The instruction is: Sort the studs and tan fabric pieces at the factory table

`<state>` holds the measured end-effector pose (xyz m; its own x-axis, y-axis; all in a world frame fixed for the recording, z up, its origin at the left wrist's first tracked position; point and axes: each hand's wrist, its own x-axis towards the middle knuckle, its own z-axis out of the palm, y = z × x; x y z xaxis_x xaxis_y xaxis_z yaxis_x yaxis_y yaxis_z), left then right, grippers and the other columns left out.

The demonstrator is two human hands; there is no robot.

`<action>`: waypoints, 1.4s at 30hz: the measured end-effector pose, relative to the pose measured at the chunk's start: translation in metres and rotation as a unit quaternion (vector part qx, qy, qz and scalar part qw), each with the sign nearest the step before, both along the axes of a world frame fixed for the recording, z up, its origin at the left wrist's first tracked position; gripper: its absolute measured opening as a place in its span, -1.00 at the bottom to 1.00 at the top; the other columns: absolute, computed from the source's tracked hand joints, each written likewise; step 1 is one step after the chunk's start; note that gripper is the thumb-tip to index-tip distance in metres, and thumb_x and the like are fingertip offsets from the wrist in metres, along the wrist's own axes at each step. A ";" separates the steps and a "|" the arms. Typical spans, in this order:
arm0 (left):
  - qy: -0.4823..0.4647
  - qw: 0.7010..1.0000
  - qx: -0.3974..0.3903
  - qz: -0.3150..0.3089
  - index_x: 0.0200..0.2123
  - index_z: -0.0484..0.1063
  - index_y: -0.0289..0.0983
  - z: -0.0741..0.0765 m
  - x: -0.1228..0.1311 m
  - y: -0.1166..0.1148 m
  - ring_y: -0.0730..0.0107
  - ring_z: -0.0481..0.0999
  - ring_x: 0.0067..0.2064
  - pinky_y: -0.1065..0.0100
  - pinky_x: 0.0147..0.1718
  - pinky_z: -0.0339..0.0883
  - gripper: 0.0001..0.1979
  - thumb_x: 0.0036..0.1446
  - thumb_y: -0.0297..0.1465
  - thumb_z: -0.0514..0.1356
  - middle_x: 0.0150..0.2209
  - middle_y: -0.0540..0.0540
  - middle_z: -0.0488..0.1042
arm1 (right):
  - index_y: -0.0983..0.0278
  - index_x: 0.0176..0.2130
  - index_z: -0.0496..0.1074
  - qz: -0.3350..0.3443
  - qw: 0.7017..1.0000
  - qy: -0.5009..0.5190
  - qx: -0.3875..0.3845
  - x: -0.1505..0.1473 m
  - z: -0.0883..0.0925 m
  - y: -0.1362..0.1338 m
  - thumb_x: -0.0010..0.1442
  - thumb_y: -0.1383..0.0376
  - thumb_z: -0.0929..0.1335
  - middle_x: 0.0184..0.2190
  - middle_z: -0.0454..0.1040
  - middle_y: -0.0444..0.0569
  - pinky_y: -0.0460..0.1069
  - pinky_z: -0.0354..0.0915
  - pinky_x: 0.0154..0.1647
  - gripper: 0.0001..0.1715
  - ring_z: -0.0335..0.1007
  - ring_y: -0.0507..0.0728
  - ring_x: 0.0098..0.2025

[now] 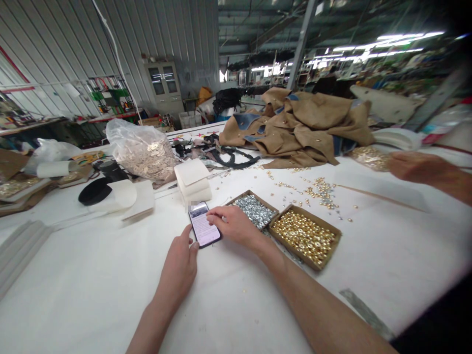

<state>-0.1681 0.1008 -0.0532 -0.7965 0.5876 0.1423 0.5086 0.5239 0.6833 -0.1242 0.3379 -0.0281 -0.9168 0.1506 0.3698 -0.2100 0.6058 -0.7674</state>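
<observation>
**Right hand:** the right hand (236,227) is flat-ish and relaxed, with its fingers (217,213) lying across the right edge of a smartphone (203,224), no real grip that I can see.

**Left hand:** the left hand (179,269) sits just below the phone, fingers loosely curled and holding nothing. Its fingertips are right by the phone's lower left edge, but I can't tell if they touch.

**Phone:** it's lying flat on the white tabletop (92,290), screen lit, between both hands.

**Next to it:** a cardboard tray of silver eyelets (254,211) sits just past the right hand, touching a cardboard tray of gold studs (304,241).

**Further out:** loose gold studs (313,191) are scattered beyond the trays, with a tan jacket (298,128) heaped behind them and a clear plastic bag of metal pieces (142,150) off to the left.

**Someone else:** another person's hand (416,167) comes in from the right, well apart from the phone.
</observation>
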 end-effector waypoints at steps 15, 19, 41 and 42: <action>0.009 1.000 -0.003 -0.004 0.49 0.20 -0.23 -0.004 -0.002 0.000 0.00 0.45 0.08 0.01 0.13 0.31 -0.45 0.53 -0.26 0.01 0.04 -0.25 0.48 | 0.14 -0.11 0.74 0.001 0.998 -0.007 0.058 0.000 -0.002 0.001 0.51 0.22 0.42 -0.23 0.75 -0.14 0.00 0.29 -0.09 -0.76 0.59 0.09 -0.19; 0.007 1.000 -0.008 0.000 0.50 0.20 -0.22 -0.002 -0.002 0.002 0.00 0.46 0.09 0.01 0.14 0.31 -0.46 0.54 -0.27 0.02 0.05 -0.25 0.48 | 0.12 -0.07 0.75 -0.004 0.997 -0.010 0.078 0.000 -0.003 0.001 0.52 0.21 0.40 -0.14 0.77 -0.11 0.04 0.32 -0.04 -0.74 0.61 0.14 -0.14; 0.007 1.000 -0.012 -0.001 0.51 0.18 -0.24 -0.002 -0.001 0.000 0.01 0.44 0.10 -0.01 0.16 0.30 -0.45 0.55 -0.27 0.01 0.06 -0.26 0.46 | 0.15 0.01 0.72 -0.017 1.000 -0.006 -0.015 0.001 -0.001 -0.001 0.49 0.22 0.42 -0.07 0.76 -0.09 0.01 0.39 0.00 -0.77 0.64 0.13 -0.09; 0.006 1.000 -0.013 -0.001 0.51 0.18 -0.25 -0.001 0.000 0.000 0.01 0.44 0.10 -0.02 0.16 0.30 -0.45 0.55 -0.27 0.01 0.06 -0.26 0.46 | 0.15 0.00 0.72 -0.017 1.000 -0.005 -0.013 0.001 -0.001 -0.001 0.49 0.22 0.42 -0.07 0.76 -0.09 0.01 0.39 0.00 -0.77 0.64 0.13 -0.09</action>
